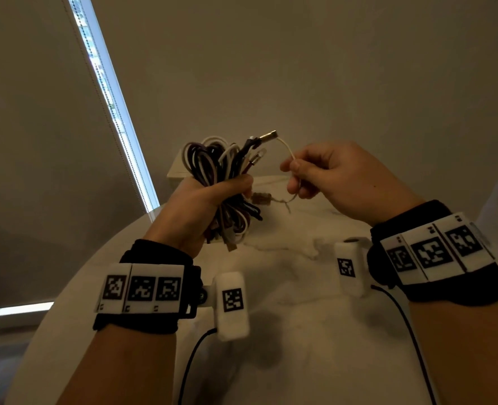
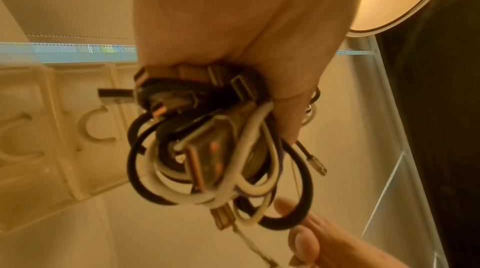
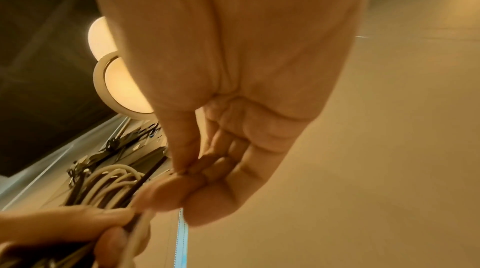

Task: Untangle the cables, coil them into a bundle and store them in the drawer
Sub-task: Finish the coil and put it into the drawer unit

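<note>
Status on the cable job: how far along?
Mostly coiled: the left hand grips a bundle of looped cables. In hand: the right hand pinches a thin white wire beside the bundle, possibly to tie it. Left: storing it; no drawer identifiable.

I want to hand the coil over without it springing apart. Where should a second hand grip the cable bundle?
Grip the cable bundle round its middle, right beside the left hand, coming from the side. Loops fan out above and below the fist, so only the waist gathers every strand. The right hand pinches a thin white cable.
</note>
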Available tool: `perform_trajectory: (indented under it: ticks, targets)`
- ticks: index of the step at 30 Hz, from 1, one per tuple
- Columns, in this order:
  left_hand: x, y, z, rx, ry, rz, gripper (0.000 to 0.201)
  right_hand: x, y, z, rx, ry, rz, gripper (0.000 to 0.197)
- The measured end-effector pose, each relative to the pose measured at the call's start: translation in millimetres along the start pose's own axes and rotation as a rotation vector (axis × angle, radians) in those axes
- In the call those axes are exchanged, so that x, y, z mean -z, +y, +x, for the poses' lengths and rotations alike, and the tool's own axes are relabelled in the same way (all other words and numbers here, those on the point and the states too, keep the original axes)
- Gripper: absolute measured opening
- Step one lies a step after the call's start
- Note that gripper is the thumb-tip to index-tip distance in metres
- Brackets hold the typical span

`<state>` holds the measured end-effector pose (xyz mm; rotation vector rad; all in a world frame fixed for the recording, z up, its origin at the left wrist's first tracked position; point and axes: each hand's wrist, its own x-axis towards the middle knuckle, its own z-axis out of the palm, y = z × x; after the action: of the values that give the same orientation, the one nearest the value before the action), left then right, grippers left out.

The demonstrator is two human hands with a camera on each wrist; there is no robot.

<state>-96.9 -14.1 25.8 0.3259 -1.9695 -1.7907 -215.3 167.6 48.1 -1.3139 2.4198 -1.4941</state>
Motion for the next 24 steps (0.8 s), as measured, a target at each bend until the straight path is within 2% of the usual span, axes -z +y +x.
perform_trajectory:
  ticks: [2,4,7,10,13,16,20,24]
  targets:
    - [-3.9,2.9,-0.9,-0.006,-0.044,0.030,0.015,1.6,-4.8,-4.0,-0.018,-0.091,0.101,0.018]
    - [-7.7,5.5,-1.3,-0.021,-0.068,0.040,0.018,0.7,-7.2,-5.9,-0.028,-0.157,0.096,0.020]
    - [-12.0,7.2,-2.3,-0.065,-0.134,0.035,0.022,-7.1,-8.6,-5.6,0.008,-0.210,-0.030,0.025]
    - [-17.6,6.0,-3.5,-0.103,-0.176,0.035,0.026,-14.7,-8.5,-3.6,0.063,-0.195,-0.173,0.026]
    - [-22.5,3.0,-0.7,-0.107,-0.118,-0.011,0.026,-18.2,-8.4,-3.4,0.082,-0.183,-0.245,0.026]
    - [-25.5,0.7,0.5,-0.127,-0.036,-0.079,0.021,-20.1,-9.0,-4.1,0.108,-0.209,-0.212,0.024]
    - [-21.7,-2.8,6.3,-0.138,0.169,-0.178,0.023,-14.2,-5.5,-3.4,0.073,-0.217,-0.208,0.023]
    - [-9.3,-6.0,12.8,-0.109,0.324,-0.228,0.009,-9.1,2.9,-4.3,0.003,-0.242,-0.167,0.012]
